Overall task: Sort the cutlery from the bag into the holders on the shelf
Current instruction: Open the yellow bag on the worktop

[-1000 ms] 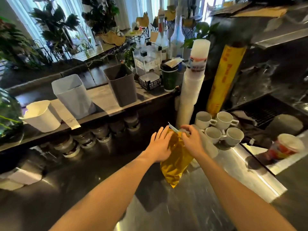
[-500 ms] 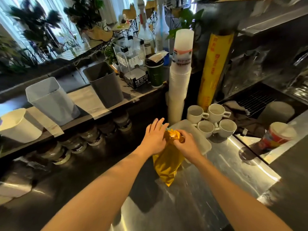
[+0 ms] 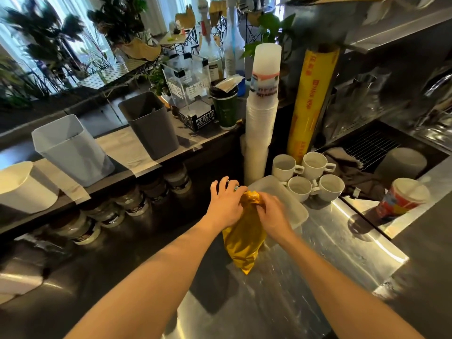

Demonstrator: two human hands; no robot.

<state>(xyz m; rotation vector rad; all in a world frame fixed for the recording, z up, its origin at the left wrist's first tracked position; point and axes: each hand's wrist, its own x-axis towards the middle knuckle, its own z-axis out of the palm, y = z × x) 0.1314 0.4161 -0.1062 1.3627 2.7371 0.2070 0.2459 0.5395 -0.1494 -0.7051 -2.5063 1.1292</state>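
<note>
Table (image 3: 318, 253) carries bag (image 3: 244, 241), tilted, below shelf (image 3: 188, 139) w/ holders (image 3: 151, 126); vs. 1 s ago both hands have closed on bag mouth, now bunched, R hand (image 3: 271, 211) pinching it, L hand (image 3: 226, 204) laid against it, grip n/k: judged opening in progress, sorting not begun.

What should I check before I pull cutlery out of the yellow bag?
1. Bag held: left hand and right hand both hold the yellow bag at its top. Ok.
2. Bag mouth open: hidden by the hands. Cannot tell.
3. A piece of cutlery pinched in the fingers: cannot tell.
4. Holders upright on the shelf: white holder, light grey holder, dark grey holder. Ok.
5. Holder tops uncovered: ok.
</note>
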